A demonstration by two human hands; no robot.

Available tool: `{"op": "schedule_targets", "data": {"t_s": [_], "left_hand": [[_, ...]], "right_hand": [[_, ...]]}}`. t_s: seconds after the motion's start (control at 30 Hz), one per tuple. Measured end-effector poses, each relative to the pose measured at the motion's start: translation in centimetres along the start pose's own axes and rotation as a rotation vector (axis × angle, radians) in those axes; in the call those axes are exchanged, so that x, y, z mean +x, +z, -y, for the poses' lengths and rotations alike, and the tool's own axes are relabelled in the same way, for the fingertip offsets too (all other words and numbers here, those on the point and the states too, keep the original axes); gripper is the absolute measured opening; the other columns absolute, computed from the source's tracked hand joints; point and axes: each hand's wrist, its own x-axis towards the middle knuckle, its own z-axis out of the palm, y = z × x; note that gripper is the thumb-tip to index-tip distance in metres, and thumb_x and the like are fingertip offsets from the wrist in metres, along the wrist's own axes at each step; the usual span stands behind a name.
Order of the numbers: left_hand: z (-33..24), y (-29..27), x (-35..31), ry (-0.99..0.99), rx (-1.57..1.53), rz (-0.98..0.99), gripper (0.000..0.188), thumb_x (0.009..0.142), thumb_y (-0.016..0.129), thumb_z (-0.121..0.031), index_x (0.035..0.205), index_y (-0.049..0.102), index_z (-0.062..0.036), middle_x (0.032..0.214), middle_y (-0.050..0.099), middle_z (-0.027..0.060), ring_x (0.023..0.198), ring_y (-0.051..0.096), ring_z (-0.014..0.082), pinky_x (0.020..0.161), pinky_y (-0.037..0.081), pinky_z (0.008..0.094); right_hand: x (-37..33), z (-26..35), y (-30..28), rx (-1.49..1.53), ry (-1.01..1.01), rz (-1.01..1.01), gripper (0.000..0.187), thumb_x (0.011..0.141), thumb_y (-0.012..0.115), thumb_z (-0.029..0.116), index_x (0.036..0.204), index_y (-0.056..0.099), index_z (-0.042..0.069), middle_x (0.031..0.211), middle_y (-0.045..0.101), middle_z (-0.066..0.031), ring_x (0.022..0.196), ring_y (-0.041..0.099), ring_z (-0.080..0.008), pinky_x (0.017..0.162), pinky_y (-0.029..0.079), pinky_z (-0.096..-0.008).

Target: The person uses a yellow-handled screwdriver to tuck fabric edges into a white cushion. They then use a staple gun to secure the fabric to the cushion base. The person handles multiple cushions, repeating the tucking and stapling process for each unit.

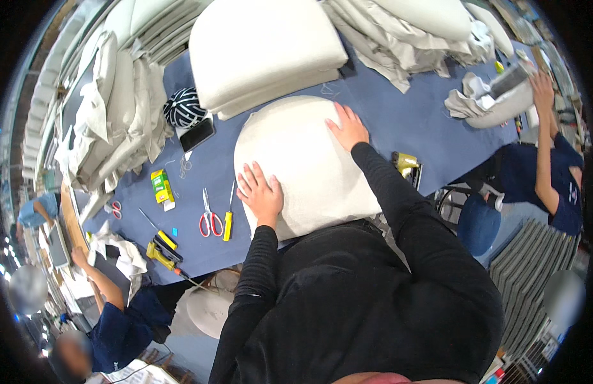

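Observation:
A cream fabric-covered cushion (312, 163) lies flat on the blue-covered table in front of me, its near edge against my body. My left hand (263, 197) rests on its left side, fingers spread. Near the cushion's far right edge my right hand (349, 130) also lies open, the palm down on the fabric. Left of the cushion are a yellow-handled screwdriver (228, 227) and red-handled scissors (211, 224). Right of it sits a yellow staple gun (405, 160). Behind it, a stack of similar cushions (264, 51) stands close to its far edge.
Left on the table are a second yellow staple gun (158, 256), a green-yellow box (161, 187), small scissors (117, 210), a phone (197, 134) and a patterned cap (184, 107). Fabric-covered pieces (117, 109) pile up far left. Co-workers work at right (552, 173) and lower left (127, 326).

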Motion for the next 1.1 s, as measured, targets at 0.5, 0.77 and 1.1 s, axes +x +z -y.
{"op": "schedule_targets", "data": {"t_s": [0.5, 0.77, 1.1], "left_hand": [[5.6, -1.9, -9.9, -0.109, -0.431, 0.104, 0.067, 0.112, 0.06, -0.032, 0.169, 0.039, -0.0053, 0.176, 0.034, 0.0271, 0.164, 0.031, 0.0419, 0.132, 0.026, 0.0473], [15.3, -2.0, -12.9, -0.907, -1.314, 0.351, 0.085, 0.113, 0.04, -0.067, 0.16, 0.049, 0.0034, 0.163, 0.055, 0.02, 0.147, 0.054, 0.0318, 0.124, 0.039, 0.0429], [12.5, -3.7, -6.1, -0.927, -1.252, 0.576, 0.089, 0.107, 0.039, -0.075, 0.165, 0.048, -0.0084, 0.149, 0.062, 0.0149, 0.131, 0.055, 0.0279, 0.114, 0.036, 0.0449]], "right_hand": [[-30.5, -14.5, 0.5, 1.066, 0.326, 0.155, 0.083, 0.105, 0.076, 0.026, 0.171, 0.032, 0.0, 0.17, 0.047, -0.0181, 0.152, 0.05, -0.0231, 0.124, 0.041, -0.0372], [-29.0, -13.7, -1.9, 1.2, 0.528, -0.048, 0.055, 0.102, 0.067, 0.011, 0.156, 0.06, 0.003, 0.155, 0.064, -0.0106, 0.147, 0.055, -0.0224, 0.125, 0.038, -0.0359], [-28.4, -10.4, -1.1, 0.824, 0.118, 0.171, 0.12, 0.071, 0.061, -0.009, 0.178, 0.01, 0.01, 0.18, 0.024, -0.0169, 0.165, 0.026, -0.029, 0.133, 0.022, -0.0398]]}}
